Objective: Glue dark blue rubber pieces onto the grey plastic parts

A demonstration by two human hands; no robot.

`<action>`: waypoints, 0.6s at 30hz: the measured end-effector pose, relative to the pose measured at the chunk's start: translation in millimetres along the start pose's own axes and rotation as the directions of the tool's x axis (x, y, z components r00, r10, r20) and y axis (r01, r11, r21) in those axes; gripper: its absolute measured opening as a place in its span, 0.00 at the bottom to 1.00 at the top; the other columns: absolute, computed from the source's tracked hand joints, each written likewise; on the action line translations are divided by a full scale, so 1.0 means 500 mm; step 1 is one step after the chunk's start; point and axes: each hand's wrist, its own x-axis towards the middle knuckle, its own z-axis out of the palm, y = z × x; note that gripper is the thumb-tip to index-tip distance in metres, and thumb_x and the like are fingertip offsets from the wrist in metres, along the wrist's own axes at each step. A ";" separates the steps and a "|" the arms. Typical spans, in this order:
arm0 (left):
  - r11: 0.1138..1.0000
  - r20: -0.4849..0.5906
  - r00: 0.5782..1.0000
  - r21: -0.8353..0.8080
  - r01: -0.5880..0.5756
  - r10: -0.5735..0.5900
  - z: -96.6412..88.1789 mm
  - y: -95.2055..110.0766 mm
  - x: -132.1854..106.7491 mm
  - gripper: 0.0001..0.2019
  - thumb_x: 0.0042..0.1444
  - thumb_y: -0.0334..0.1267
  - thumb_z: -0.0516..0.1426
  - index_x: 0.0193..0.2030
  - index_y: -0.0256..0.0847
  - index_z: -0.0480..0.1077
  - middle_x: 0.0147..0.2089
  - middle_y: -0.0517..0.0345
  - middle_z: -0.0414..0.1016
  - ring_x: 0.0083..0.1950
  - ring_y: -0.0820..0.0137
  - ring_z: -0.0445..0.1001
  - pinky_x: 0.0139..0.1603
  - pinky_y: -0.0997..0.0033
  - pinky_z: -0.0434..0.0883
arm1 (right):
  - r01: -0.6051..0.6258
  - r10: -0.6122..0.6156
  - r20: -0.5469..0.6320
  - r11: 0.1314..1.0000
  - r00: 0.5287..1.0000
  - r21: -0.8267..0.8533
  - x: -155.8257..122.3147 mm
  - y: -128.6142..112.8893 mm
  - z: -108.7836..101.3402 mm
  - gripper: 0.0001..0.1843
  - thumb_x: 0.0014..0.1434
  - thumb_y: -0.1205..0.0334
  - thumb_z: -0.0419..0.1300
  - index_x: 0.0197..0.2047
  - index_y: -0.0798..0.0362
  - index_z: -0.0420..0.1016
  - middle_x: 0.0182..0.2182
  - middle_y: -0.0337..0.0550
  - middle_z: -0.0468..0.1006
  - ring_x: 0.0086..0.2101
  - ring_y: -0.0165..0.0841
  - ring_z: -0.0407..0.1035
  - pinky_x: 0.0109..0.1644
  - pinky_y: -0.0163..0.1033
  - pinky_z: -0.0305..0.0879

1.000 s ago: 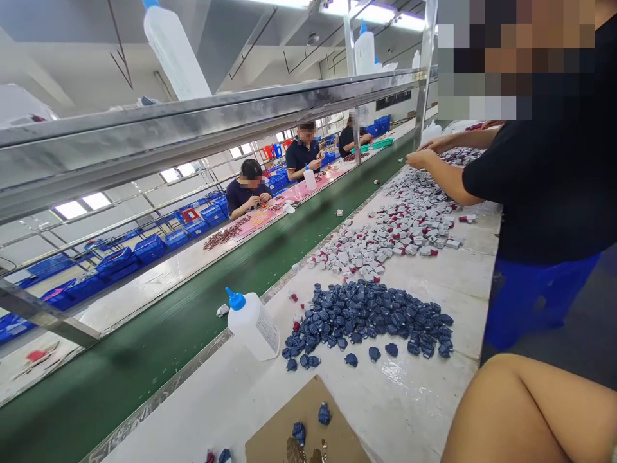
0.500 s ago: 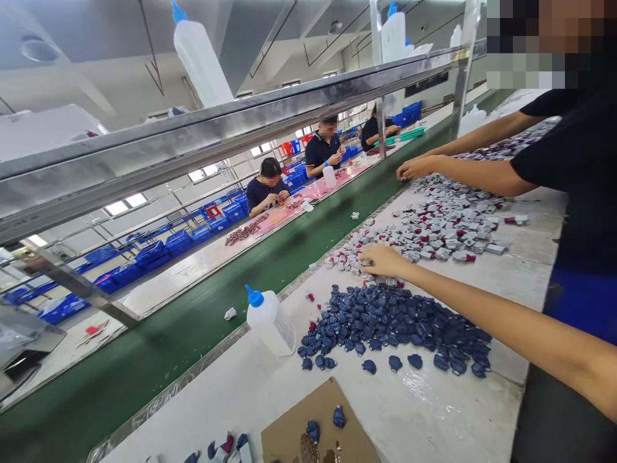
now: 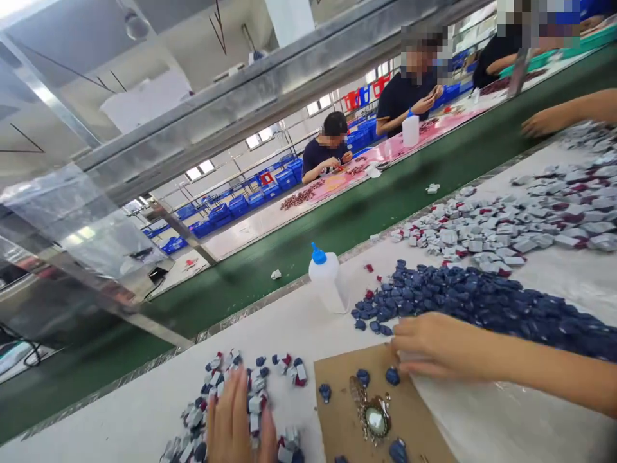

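My left hand is open at the bottom, fingers apart, over a heap of small assembled pieces in grey-white, dark blue and dark red. My right hand reaches in from the right, low at the edge of a brown cardboard sheet. Its fingers are blurred, and whether anything is in them is hidden. Just behind it spreads a large pile of dark blue moulded pieces. On the cardboard lie several loose blue pieces around a shiny wet brownish blob.
A white bottle with a blue nozzle stands beyond the cardboard. Grey-white and dark red pieces are heaped at right, near a co-worker's hand. A green conveyor belt runs behind, under a metal rail. Other people sit across it.
The view has swung left and down. My right hand has left the grey-white pile and come back to the cardboard's edge. My left hand has come into view over the assembled pieces.
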 end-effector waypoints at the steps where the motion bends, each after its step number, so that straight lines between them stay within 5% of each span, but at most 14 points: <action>1: 0.995 0.052 0.994 0.029 -0.094 0.092 0.025 -0.005 0.057 0.30 0.55 0.40 0.53 0.66 0.56 0.55 0.66 0.55 0.62 0.68 0.54 0.57 0.66 0.45 0.54 | 0.017 -0.017 0.003 1.000 1.000 0.027 -0.006 -0.032 0.016 0.05 0.59 0.57 0.57 0.35 0.48 0.73 0.31 0.38 0.76 0.31 0.33 0.72 0.31 0.37 0.65; 4: 0.984 0.303 0.952 0.151 -0.094 0.045 0.147 -0.022 0.244 0.29 0.61 0.40 0.48 0.69 0.35 0.49 0.70 0.42 0.51 0.71 0.57 0.49 0.68 0.53 0.53 | -0.160 0.170 -0.160 0.985 0.973 0.069 -0.015 -0.079 0.060 0.11 0.64 0.58 0.50 0.38 0.50 0.72 0.32 0.43 0.75 0.33 0.36 0.72 0.33 0.40 0.66; 6: 0.981 0.345 0.938 0.189 -0.045 -0.024 0.238 -0.036 0.341 0.28 0.61 0.40 0.52 0.67 0.35 0.53 0.70 0.37 0.51 0.69 0.53 0.51 0.65 0.49 0.56 | -0.284 0.301 -0.266 0.953 0.916 0.101 -0.013 -0.076 0.084 0.13 0.65 0.58 0.48 0.41 0.51 0.72 0.35 0.45 0.76 0.36 0.37 0.72 0.35 0.41 0.67; 9: 0.971 0.380 0.919 0.238 0.014 -0.106 0.335 -0.054 0.407 0.22 0.60 0.42 0.55 0.59 0.40 0.62 0.62 0.45 0.63 0.59 0.57 0.66 0.55 0.47 0.67 | -0.338 0.362 -0.296 0.932 0.884 0.131 -0.006 -0.054 0.103 0.13 0.64 0.58 0.50 0.44 0.51 0.72 0.39 0.46 0.76 0.39 0.38 0.73 0.35 0.41 0.69; 13: 0.964 0.395 0.907 0.264 0.043 -0.148 0.376 -0.077 0.404 0.16 0.60 0.41 0.55 0.54 0.39 0.67 0.56 0.48 0.68 0.51 0.62 0.71 0.50 0.54 0.71 | -0.378 0.403 -0.251 0.915 0.880 0.143 0.001 -0.035 0.104 0.13 0.63 0.58 0.51 0.47 0.47 0.72 0.39 0.44 0.76 0.39 0.38 0.73 0.34 0.41 0.69; 18: 0.957 0.325 0.921 0.257 0.133 -0.215 0.342 -0.090 0.398 0.18 0.60 0.42 0.55 0.55 0.38 0.66 0.54 0.48 0.69 0.50 0.62 0.72 0.48 0.54 0.72 | -0.419 0.446 -0.151 0.890 0.882 0.178 0.003 -0.027 0.105 0.12 0.63 0.60 0.49 0.44 0.47 0.73 0.36 0.43 0.74 0.36 0.36 0.73 0.31 0.38 0.66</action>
